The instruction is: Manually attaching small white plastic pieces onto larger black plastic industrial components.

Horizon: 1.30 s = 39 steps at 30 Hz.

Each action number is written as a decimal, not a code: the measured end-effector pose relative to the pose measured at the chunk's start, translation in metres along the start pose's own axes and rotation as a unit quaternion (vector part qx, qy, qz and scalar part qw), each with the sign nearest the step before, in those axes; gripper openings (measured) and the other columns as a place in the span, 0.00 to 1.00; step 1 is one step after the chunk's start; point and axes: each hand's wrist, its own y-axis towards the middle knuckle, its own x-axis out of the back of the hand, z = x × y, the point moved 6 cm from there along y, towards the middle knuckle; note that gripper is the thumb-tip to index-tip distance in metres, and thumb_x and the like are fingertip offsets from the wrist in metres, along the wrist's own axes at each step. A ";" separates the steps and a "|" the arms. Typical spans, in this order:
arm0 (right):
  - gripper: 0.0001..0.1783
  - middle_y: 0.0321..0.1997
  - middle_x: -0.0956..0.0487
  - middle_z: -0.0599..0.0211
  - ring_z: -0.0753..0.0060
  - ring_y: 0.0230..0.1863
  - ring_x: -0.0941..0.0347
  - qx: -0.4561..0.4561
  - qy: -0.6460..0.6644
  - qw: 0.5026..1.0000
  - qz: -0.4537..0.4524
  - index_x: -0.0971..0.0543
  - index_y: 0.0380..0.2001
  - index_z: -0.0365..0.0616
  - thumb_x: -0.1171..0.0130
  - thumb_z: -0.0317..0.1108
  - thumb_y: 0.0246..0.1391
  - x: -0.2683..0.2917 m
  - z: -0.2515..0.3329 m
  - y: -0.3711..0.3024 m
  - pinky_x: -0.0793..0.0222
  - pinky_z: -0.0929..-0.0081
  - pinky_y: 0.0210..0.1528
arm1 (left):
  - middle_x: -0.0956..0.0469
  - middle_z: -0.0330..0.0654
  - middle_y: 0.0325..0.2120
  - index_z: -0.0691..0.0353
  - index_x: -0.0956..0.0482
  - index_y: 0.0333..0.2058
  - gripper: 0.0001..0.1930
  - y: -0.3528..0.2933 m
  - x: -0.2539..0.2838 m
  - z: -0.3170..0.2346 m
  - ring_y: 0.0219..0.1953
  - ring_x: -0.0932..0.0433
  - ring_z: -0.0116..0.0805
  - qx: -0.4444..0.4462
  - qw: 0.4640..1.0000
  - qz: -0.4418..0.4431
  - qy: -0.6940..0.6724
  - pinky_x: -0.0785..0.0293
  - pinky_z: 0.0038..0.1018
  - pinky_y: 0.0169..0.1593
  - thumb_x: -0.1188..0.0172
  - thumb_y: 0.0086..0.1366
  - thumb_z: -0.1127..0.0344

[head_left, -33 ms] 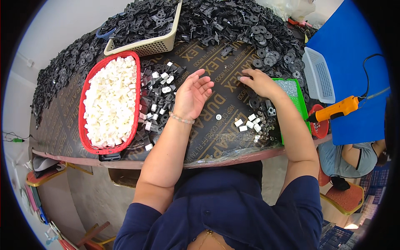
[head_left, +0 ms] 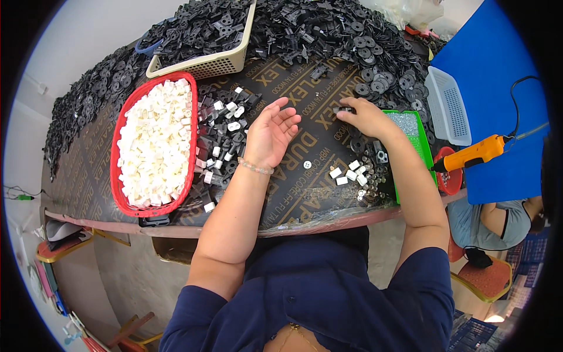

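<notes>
My left hand (head_left: 274,134) hovers over the dark table, palm turned up, fingers loosely curled and nothing in them. To its left lies a loose heap of black plastic parts (head_left: 226,132), several with white blocks in them. At the right, my right hand (head_left: 369,119) has its thumb and fingers closed about a small black plastic part (head_left: 340,109), which is mostly hidden by the fingers. A small white round piece with holes (head_left: 307,165) lies between my forearms. Loose white blocks (head_left: 352,175) and small clear rounded pieces (head_left: 375,188) sit near my right forearm.
A red basket (head_left: 116,170) holds many white blocks. Behind it stands a cream basket (head_left: 226,63) of black parts, with large black piles (head_left: 305,29) along the back. Right are a green tray (head_left: 423,146) with small metal pieces, an orange electric screwdriver (head_left: 478,154) and a pale basket (head_left: 448,105).
The small black part shows more between my right thumb and fingers, which have shifted slightly. My left hand stays in place.
</notes>
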 end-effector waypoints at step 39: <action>0.15 0.37 0.17 0.49 0.50 0.39 0.20 -0.047 -0.042 0.992 -0.107 0.19 0.41 0.36 0.34 0.30 0.49 0.041 0.003 -0.081 0.25 0.61 0.45 | 0.22 0.42 0.39 0.64 0.30 0.54 0.15 -0.005 -0.017 0.014 0.42 0.22 0.33 -0.015 0.992 0.025 0.124 0.27 0.27 0.45 0.50 0.73 0.64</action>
